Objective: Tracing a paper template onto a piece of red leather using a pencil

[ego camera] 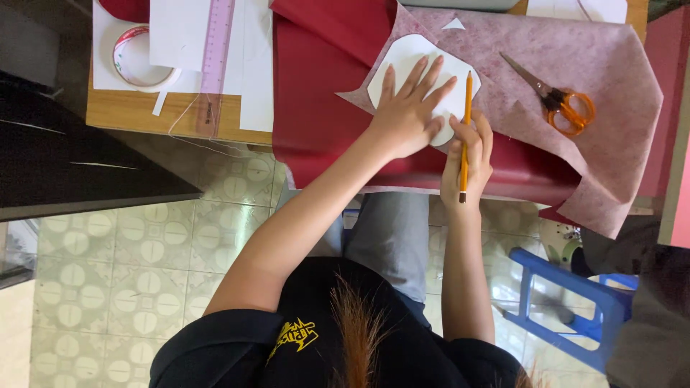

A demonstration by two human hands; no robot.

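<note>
Tracing around white template (pixel 413 61) on pink fabric (pixel 575 65); left hand (pixel 406 118) flat, fingers spread, pinning it down; right hand (pixel 471 162) closed on orange pencil (pixel 466 136) at its edge. Likely needs steady pressure while following the outline. Scissors (pixel 557 100) nearby.

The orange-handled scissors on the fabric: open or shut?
Shut. The scissors lie flat on the pinkish fabric, blades together in a single point, apart from both hands.

Pale patterned tile floor (pixel 144 251), wooden table (pixel 129 111), blue plastic stool (pixel 568 287), dark cabinet (pixel 65 144) at the side
</note>
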